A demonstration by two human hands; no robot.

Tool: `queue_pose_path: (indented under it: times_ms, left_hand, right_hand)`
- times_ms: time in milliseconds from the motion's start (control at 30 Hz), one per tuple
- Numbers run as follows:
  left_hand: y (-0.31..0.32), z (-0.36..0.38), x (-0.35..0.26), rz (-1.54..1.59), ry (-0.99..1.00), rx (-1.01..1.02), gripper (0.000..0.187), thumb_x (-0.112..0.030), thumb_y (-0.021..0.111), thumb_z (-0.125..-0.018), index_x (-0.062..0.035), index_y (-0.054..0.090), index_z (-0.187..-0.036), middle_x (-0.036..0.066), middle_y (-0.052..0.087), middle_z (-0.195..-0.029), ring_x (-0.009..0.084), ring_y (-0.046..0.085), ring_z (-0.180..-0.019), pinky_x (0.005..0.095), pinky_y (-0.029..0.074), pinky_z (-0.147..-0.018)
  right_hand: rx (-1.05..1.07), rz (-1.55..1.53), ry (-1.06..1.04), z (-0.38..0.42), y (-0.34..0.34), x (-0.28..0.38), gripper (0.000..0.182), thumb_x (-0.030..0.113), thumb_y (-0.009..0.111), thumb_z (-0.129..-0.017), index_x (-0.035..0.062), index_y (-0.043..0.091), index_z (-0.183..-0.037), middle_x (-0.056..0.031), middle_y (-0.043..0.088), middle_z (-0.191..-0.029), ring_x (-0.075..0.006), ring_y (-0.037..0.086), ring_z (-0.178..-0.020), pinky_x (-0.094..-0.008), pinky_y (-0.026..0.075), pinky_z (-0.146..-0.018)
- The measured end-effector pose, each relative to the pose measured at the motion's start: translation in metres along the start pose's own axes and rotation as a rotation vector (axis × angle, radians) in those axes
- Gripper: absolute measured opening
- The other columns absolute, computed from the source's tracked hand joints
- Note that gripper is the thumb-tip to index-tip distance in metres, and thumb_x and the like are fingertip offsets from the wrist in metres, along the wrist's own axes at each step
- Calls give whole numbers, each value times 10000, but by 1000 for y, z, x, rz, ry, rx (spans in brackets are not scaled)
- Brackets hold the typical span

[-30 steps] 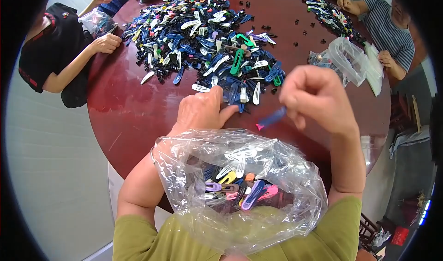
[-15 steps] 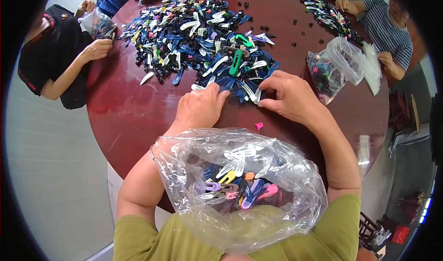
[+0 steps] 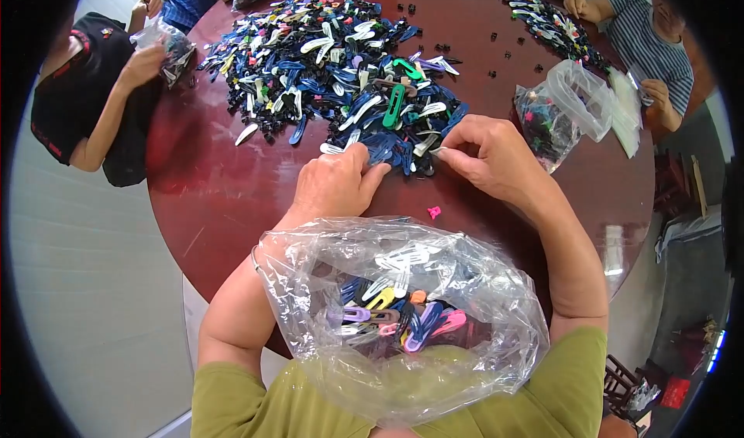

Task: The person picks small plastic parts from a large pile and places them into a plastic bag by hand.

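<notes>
Two bare hands are at the near edge of one large heap of hair clips [image 3: 294,62] on a red table [image 3: 209,206]. The step in hand looks like singling out a clip from the loose fringe. The right hand [image 3: 496,157] has thumb and forefinger brought together on what looks like one pale clip [image 3: 437,151], its other fingers curled. The left hand [image 3: 333,182] lies at the heap's edge, thumb spread from the forefinger; whether it grips anything I cannot tell. A next move from here seems to call for a narrow pinch that frees one clip from its tangled neighbours.

Counted: the heap holds too many, though two large green clips stand out ahead of the hands, one lower [image 3: 395,103] and one farther off [image 3: 407,68]. One pink clip [image 3: 434,212] lies alone, between the hands and nearer the wearer. One open clear bag [image 3: 508,337] sits below both hands, with one yellow clip [image 3: 381,298] among others inside. One filled bag [image 3: 542,124] stands beyond the right hand, near one smaller heap [image 3: 542,27].
</notes>
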State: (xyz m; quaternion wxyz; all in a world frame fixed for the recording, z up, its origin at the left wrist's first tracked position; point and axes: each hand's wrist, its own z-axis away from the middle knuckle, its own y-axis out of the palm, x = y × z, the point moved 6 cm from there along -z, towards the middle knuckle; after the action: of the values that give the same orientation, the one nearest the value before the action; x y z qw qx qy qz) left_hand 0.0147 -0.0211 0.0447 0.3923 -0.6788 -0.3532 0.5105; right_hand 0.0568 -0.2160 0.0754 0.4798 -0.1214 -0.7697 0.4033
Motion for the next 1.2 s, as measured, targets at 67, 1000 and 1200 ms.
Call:
queue_pose_path:
  times_ms: [67,1000,1200]
  left_hand:
    - [2,0,1,13,15,-7,317,-321,685,-850,-44,567,-754,156,596,-591,366,622,-603,445,469,-547]
    - [-10,-1,2,-111,190,-244,181,-231,711,-827,-78,615,-822,98,637,-647,293,633,-581,379,488,-513]
    - [-7,0,0,-92,208,-237,136,-195,696,-829,-75,632,-836,96,650,-688,286,647,-637,383,496,-543]
  right_hand:
    - [-16,-100,10,0,0,-2,158,144,675,-815,-10,685,-843,-131,655,-763,-242,638,-691,-358,493,-637]
    - [-46,87,-97,1,29,4,214,201,712,-797,54,664,-945,-94,623,-897,-303,642,-809,-395,514,-694]
    - [-90,157,-182,0,37,14,304,258,723,-791,62,643,-1009,-96,589,-962,-295,640,-810,-404,525,-685]
